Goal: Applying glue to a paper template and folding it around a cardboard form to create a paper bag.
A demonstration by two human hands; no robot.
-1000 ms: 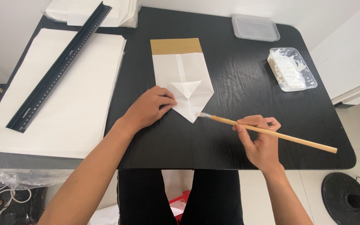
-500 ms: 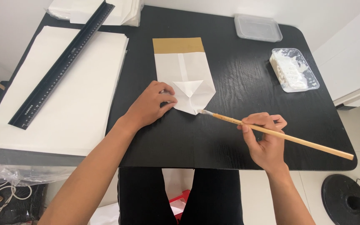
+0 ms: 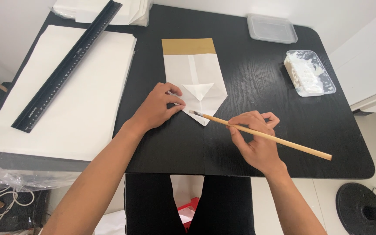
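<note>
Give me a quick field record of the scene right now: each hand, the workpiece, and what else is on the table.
left hand: pressed flat on the lower left edge of the folded paper bag
right hand: holds a wooden brush, bristle tip at the bag's pointed bottom fold
bag: white, tan band at the far end, lying flat on the black table
paste tray: right side, white paste inside
lid: far edge
ruler: lies across the white sheets, left

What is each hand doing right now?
Left hand: open, pressing flat on the folded white paper bag.
Right hand: closed on the long wooden brush.
</note>
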